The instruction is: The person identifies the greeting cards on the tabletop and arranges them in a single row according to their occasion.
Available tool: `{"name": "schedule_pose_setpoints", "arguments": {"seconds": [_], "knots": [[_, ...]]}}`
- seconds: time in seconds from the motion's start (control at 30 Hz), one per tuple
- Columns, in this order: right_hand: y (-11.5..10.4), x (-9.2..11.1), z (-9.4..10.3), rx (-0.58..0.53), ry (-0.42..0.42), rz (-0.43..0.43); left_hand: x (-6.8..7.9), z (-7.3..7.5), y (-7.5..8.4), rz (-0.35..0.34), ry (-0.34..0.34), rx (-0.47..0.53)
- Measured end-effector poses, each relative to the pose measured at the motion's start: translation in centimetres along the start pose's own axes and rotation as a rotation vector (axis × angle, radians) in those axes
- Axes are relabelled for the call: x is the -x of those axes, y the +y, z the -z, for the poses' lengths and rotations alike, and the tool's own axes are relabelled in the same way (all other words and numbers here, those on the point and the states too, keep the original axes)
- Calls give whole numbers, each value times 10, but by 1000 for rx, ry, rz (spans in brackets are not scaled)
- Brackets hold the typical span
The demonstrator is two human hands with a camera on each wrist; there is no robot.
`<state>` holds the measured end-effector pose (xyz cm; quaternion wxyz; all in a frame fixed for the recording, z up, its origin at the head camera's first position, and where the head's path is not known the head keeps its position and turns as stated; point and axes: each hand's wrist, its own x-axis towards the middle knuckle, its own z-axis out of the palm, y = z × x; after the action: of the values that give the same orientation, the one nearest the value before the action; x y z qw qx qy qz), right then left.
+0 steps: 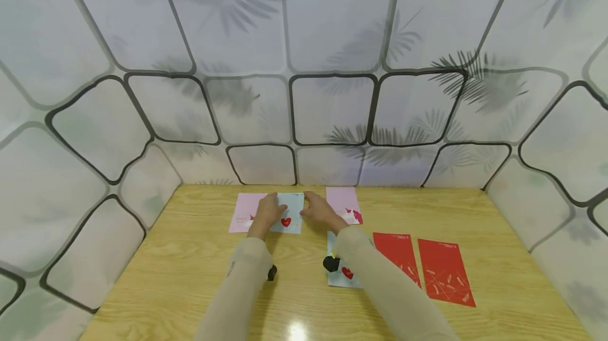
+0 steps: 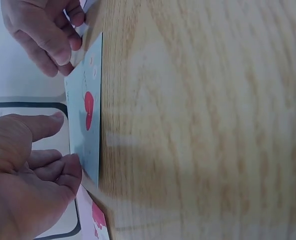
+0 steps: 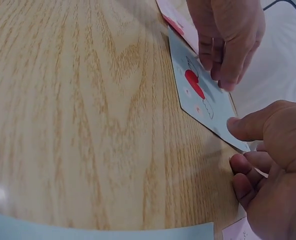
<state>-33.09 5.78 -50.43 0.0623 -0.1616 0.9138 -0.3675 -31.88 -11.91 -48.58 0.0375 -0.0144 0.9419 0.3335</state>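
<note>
A light blue card with a red heart lies at the far side of the table, between both hands. My left hand is at its left side, fingertips touching the card's edge in the left wrist view. From the other side, my right hand reaches the top right corner; its thumb lies over the card's edge and the other fingers rest beside it, apart from the thumb. A pink card sits just left of the blue one, partly covered by my left hand.
Another pink card lies behind my right wrist. Nearer, a second blue card is partly hidden under my right forearm. Two red cards lie to the right. A patterned curtain wall borders the wooden table.
</note>
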Motion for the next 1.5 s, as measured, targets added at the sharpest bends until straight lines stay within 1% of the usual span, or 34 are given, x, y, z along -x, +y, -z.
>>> {"name": "schedule_pose_setpoints", "arguments": {"seconds": [0.03,0.1,0.27,0.3,0.33,0.4,0.57,0.63,0.73,0.9,0.97,1.07,1.2,1.37,1.5], "knots": [[0,0,1,-11,1,7,0,0,-1,4,1,8],[0,1,1,-91,9,5,0,1,-1,15,3,30],[-2,4,2,-412,52,-65,0,1,-1,13,10,71],[-2,5,1,-445,64,-74,1,1,-1,11,9,76],[-1,5,1,-454,82,-83,2,1,-1,6,8,81],[-1,4,-1,-433,125,-94,3,0,0,8,1,95],[2,3,-5,-335,238,-119,6,-3,2,22,-3,115],[3,3,-5,-329,262,-130,7,-3,2,27,12,129],[2,5,-5,-349,277,-138,8,-3,-1,27,61,163],[-2,8,-1,-496,262,-134,10,1,-6,9,157,253],[-4,11,1,-568,254,-141,12,5,-7,7,178,292],[-7,15,6,-650,245,-158,15,13,-7,13,182,356],[-14,22,14,-751,223,-169,24,27,-4,12,151,445],[-23,35,26,-860,186,-159,37,43,2,-30,83,577],[-28,44,35,-900,172,-140,46,52,6,-63,56,606]]}}
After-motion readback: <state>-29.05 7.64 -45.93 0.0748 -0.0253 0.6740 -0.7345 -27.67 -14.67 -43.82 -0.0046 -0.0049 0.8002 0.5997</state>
